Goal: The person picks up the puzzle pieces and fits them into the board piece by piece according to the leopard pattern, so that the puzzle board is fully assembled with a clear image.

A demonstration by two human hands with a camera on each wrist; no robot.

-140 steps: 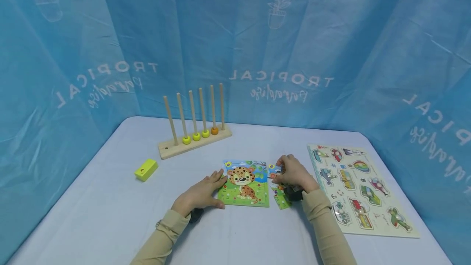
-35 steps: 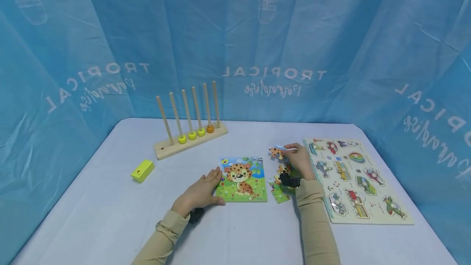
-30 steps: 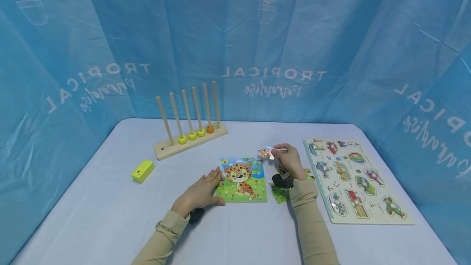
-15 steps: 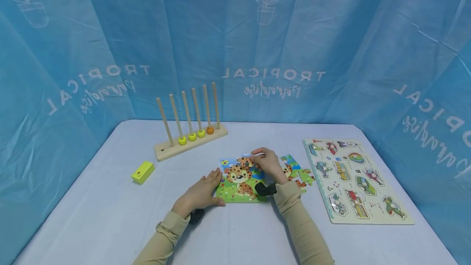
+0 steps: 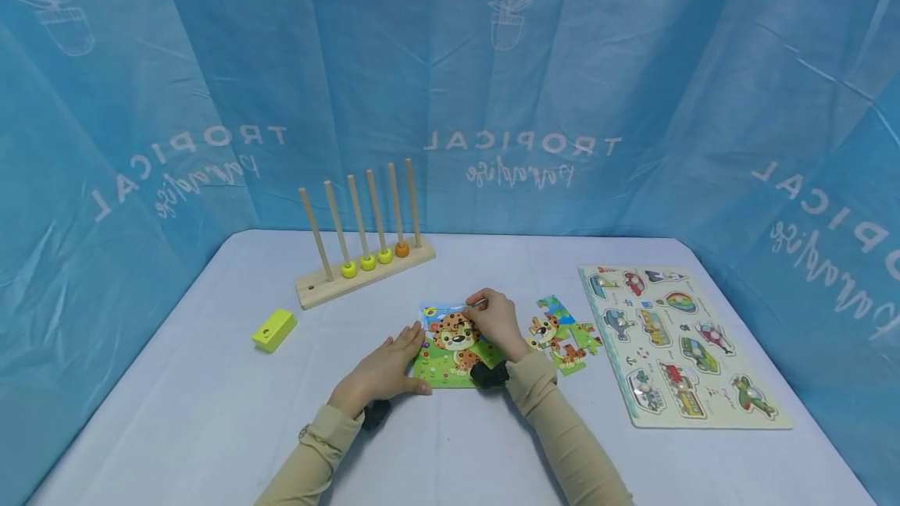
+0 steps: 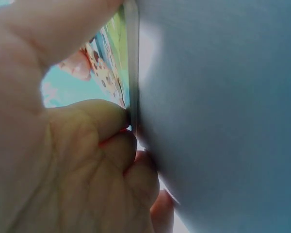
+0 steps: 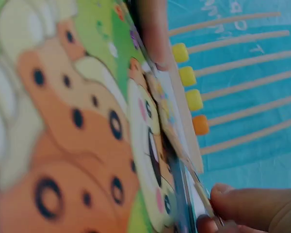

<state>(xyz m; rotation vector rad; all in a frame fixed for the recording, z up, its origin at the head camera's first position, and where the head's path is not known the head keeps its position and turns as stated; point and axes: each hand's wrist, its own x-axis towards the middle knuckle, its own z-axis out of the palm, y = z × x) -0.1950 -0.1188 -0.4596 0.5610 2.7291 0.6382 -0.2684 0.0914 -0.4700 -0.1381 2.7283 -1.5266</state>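
A square leopard puzzle board (image 5: 443,365) lies on the table in the head view. My left hand (image 5: 383,365) rests along its left side, fingers and thumb extended against the edge; the left wrist view shows the fingertips right at the board's thin rim (image 6: 134,58). Over the top of the leopard's head, my right hand (image 5: 495,322) pinches a spotted puzzle piece between thumb and fingers. In the right wrist view that puzzle piece (image 7: 182,153) is tilted edge-on close over the printed leopard, with the thumb (image 7: 247,206) at its near end. The right hand hides the board's upper right part.
Several loose puzzle pieces (image 5: 562,338) lie right of the board. Farther right is a vehicle peg puzzle (image 5: 671,365). Behind stands a wooden peg rack (image 5: 366,279) with yellow and orange beads, and a yellow block (image 5: 274,330) sits at left. Blue curtains (image 5: 450,84) surround the table.
My right hand has lifted a spotted puzzle piece from the loose ones at right and carried it left over the board's top. The left hand has stayed at the board's left edge.
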